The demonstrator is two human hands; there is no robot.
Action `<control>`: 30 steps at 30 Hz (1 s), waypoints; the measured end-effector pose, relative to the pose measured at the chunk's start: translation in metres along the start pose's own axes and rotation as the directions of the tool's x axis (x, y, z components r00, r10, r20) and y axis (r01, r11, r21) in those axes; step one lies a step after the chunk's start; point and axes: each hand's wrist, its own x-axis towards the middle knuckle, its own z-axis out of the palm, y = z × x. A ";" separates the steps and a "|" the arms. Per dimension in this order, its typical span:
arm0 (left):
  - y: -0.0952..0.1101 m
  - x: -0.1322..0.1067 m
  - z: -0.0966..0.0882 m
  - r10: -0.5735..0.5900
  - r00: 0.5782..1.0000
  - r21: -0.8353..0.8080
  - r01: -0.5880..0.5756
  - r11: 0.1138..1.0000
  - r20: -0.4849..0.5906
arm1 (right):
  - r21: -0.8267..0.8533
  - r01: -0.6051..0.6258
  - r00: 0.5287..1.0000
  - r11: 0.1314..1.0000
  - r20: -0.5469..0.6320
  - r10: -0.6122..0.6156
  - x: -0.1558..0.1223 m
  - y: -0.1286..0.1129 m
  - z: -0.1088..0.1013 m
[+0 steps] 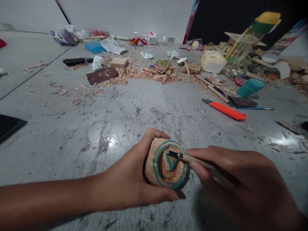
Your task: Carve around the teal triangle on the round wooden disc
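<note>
A round wooden piece (pixel 166 168) with teal rings and a teal V shape drawn on its face rests on the grey floor (pixel 134 109). My left hand (pixel 127 183) wraps round its left side, fingers closed on it. My right hand (pixel 231 176) pinches a wooden-handled carving tool (pixel 190 158), whose metal tip touches the face near the V mark.
Wood shavings (pixel 134 74) and small wooden blocks lie further off. An orange-handled tool (pixel 227 110), a teal cup (pixel 250 87), a white block (pixel 213 61), a dark sheet (pixel 102 75) and other clutter spread along the back and right. A dark mat edge (pixel 9 125) shows at left.
</note>
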 end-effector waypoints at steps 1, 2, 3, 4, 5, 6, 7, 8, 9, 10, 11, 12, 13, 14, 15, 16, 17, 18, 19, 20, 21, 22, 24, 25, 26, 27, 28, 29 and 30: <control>-0.001 0.000 0.001 0.005 1.000 0.039 -0.005 0.999 0.004 | -0.007 0.013 1.000 1.000 0.001 -0.013 -0.001 -0.001 0.000; -0.001 -0.001 0.001 0.010 1.000 0.074 -0.011 0.997 0.009 | -0.022 0.020 1.000 1.000 0.005 -0.020 -0.001 -0.002 0.000; -0.002 -0.001 0.001 0.016 1.000 0.101 -0.017 0.995 0.013 | -0.044 0.018 1.000 0.999 0.012 -0.017 -0.002 -0.003 0.000; -0.002 -0.001 0.001 0.023 1.000 0.125 -0.025 0.992 0.015 | -0.068 0.012 1.000 0.998 0.027 -0.011 -0.003 -0.003 0.000; -0.003 -0.001 0.001 0.029 0.999 0.143 -0.031 0.989 0.016 | -0.089 0.009 0.999 0.996 0.041 -0.005 -0.003 -0.003 0.000; -0.003 0.000 0.002 0.029 0.999 0.157 -0.031 0.987 0.014 | -0.105 0.007 0.998 0.994 0.055 -0.001 -0.004 -0.003 0.001; -0.003 0.000 0.002 0.026 1.000 0.172 -0.028 0.985 0.010 | -0.114 0.006 0.998 0.993 0.065 0.002 -0.005 -0.003 0.001; -0.003 0.000 0.002 0.024 1.000 0.189 -0.023 0.982 0.002 | -0.118 0.005 0.998 0.993 0.064 0.003 -0.005 -0.002 0.001; -0.002 0.000 0.002 0.023 1.000 0.205 -0.020 0.979 -0.009 | -0.117 0.003 0.998 0.993 0.058 0.004 -0.005 -0.002 0.002; -0.002 0.000 0.003 0.021 1.000 0.222 -0.016 0.975 -0.017 | -0.113 0.000 0.999 0.994 0.054 0.006 -0.005 -0.002 0.002; -0.001 0.000 0.003 0.020 1.000 0.242 -0.013 0.970 -0.025 | -0.104 -0.003 0.999 0.995 0.052 0.009 -0.005 -0.002 0.003; -0.001 0.000 0.003 0.023 0.999 0.261 -0.014 0.965 -0.030 | -0.092 -0.008 0.998 0.996 0.053 0.013 -0.004 -0.002 0.003; 0.000 0.000 0.003 0.029 0.999 0.277 -0.019 0.961 -0.033 | -0.078 -0.011 0.998 0.997 0.058 0.016 -0.004 -0.002 0.003; 0.000 -0.001 0.004 0.035 0.999 0.287 -0.024 0.958 -0.032 | -0.066 -0.014 0.998 0.998 0.064 0.018 -0.004 -0.002 0.003; 0.000 -0.001 0.004 0.039 0.999 0.288 -0.028 0.957 -0.030 | -0.057 -0.017 0.997 0.998 0.068 0.021 -0.004 -0.003 0.003; 0.000 -0.001 0.004 0.040 0.999 0.283 -0.032 0.959 -0.025 | -0.056 -0.020 0.997 0.998 0.070 0.023 -0.003 -0.004 0.002; 0.000 -0.001 0.004 0.038 0.999 0.270 -0.031 0.962 -0.020 | -0.063 -0.020 0.997 0.998 0.076 0.025 -0.003 -0.004 0.002; 0.000 -0.001 0.004 0.033 0.999 0.254 -0.027 0.967 -0.018 | -0.074 -0.014 0.996 0.997 0.082 0.020 -0.002 -0.006 0.001; 0.000 -0.001 0.004 0.028 0.999 0.238 -0.023 0.971 -0.018 | -0.088 -0.009 0.996 0.996 0.086 0.017 -0.002 -0.007 0.000; 0.000 -0.001 0.005 0.025 1.000 0.224 -0.020 0.974 -0.019 | -0.107 -0.007 0.995 0.994 0.093 0.017 -0.002 -0.008 -0.001; 0.000 0.000 0.005 0.024 0.999 0.213 -0.019 0.977 -0.024 | -0.130 -0.003 0.995 0.991 0.099 0.016 -0.002 -0.009 -0.003; 0.000 0.000 0.005 0.025 0.999 0.206 -0.019 0.978 -0.026 | -0.157 0.002 0.995 0.988 0.101 0.014 -0.002 -0.011 -0.005; 0.001 -0.001 0.005 0.028 0.999 0.206 -0.023 0.978 -0.020 | -0.229 0.012 0.994 0.973 0.105 0.012 -0.002 -0.013 -0.009; 0.001 -0.001 0.005 0.026 1.000 0.212 -0.022 0.977 -0.017 | -0.271 0.020 0.994 0.962 0.109 0.011 -0.002 -0.013 -0.011; 0.001 -0.002 0.005 0.025 1.000 0.221 -0.020 0.975 -0.018 | -0.308 0.032 0.994 0.951 0.111 0.002 -0.003 -0.014 -0.012; 0.001 -0.002 0.005 0.024 0.999 0.230 -0.018 0.973 -0.025 | -0.338 0.045 0.994 0.940 0.109 -0.008 -0.003 -0.015 -0.014; 0.001 -0.003 0.005 0.022 0.999 0.241 -0.012 0.971 -0.036 | -0.359 0.062 0.994 0.931 0.107 -0.025 -0.003 -0.016 -0.015; 0.001 -0.004 0.005 0.020 0.998 0.253 -0.006 0.967 -0.053 | -0.368 0.079 0.994 0.926 0.105 -0.043 -0.003 -0.017 -0.015; 0.002 -0.004 0.005 0.019 0.998 0.268 -0.001 0.963 -0.065 | -0.369 0.096 0.993 0.924 0.100 -0.063 -0.003 -0.018 -0.016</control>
